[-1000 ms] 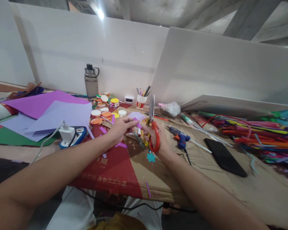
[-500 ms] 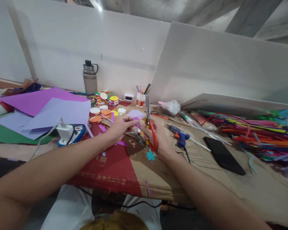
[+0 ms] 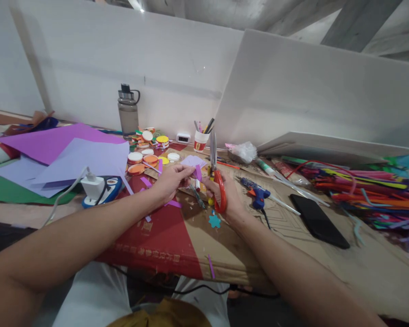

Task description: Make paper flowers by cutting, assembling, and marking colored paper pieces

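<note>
Between the fingertips of my left hand [image 3: 173, 180] is a small purple paper piece [image 3: 198, 173]. My right hand [image 3: 229, 195] is closed on the red-handled scissors [image 3: 220, 193], whose blades point up and away from me. The right thumb and fingertip reach the lower edge of the paper; whether they pinch it I cannot tell. Below the hands a teal paper flower shape [image 3: 214, 221] lies on the cardboard [image 3: 177, 252]. Purple paper strips [image 3: 172, 204] are scattered under my left wrist.
Round orange, white and yellow discs [image 3: 136, 169] lie beyond my left hand, near a water bottle [image 3: 128, 113]. At right are a blue glue gun [image 3: 259, 196], a black phone [image 3: 318, 221] and colourful pipe cleaners [image 3: 368, 186]. Purple sheets [image 3: 85, 159] and a power strip [image 3: 104, 188] sit left.
The scissors and my right hand have shifted slightly right. The purple piece has turned a little and shows more clearly between the hands; my left hand has barely moved.
</note>
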The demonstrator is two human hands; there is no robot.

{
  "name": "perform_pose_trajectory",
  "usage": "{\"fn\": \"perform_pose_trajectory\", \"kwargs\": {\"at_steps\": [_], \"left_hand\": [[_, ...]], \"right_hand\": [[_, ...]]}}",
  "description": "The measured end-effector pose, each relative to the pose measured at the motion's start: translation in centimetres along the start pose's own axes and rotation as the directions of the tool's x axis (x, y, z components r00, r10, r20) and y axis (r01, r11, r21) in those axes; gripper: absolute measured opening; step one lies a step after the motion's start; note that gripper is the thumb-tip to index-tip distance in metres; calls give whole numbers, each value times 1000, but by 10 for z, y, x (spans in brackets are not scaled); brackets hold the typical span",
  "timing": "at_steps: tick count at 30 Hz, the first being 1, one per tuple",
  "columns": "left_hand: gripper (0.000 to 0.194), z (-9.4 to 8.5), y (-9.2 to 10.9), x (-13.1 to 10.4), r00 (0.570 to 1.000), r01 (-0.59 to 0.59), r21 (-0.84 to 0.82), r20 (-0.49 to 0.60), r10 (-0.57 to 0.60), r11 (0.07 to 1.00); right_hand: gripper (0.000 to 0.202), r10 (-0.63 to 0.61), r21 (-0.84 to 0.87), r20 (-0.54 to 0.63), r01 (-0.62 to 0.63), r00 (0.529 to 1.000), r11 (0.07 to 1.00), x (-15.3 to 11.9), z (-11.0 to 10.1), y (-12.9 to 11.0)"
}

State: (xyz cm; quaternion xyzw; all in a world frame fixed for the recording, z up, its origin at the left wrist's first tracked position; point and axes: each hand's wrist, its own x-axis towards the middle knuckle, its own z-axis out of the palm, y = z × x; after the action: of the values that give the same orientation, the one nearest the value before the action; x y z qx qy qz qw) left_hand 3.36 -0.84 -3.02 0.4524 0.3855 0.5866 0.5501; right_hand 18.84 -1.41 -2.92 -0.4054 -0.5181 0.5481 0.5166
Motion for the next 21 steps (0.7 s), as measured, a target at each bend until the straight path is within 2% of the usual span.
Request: {"fn": "perform_pose_trajectory", "kwargs": {"at_steps": [9,14,21], "left_hand": [[31,1,0,-2,998,40,35,46,-42,999],[33,3,1,-2,997,46,2,65,-46,999],[23,-1,-3,2,998,27,25,48,-28,999]], "right_hand": [[47,-16,-6,-3,16,1000,1000,3,-2,4],[47,-16,14,12,15,1000,1000,3,-1,2],[46,-13,9,-14,14,1000,1000,2,-2,2]]}}
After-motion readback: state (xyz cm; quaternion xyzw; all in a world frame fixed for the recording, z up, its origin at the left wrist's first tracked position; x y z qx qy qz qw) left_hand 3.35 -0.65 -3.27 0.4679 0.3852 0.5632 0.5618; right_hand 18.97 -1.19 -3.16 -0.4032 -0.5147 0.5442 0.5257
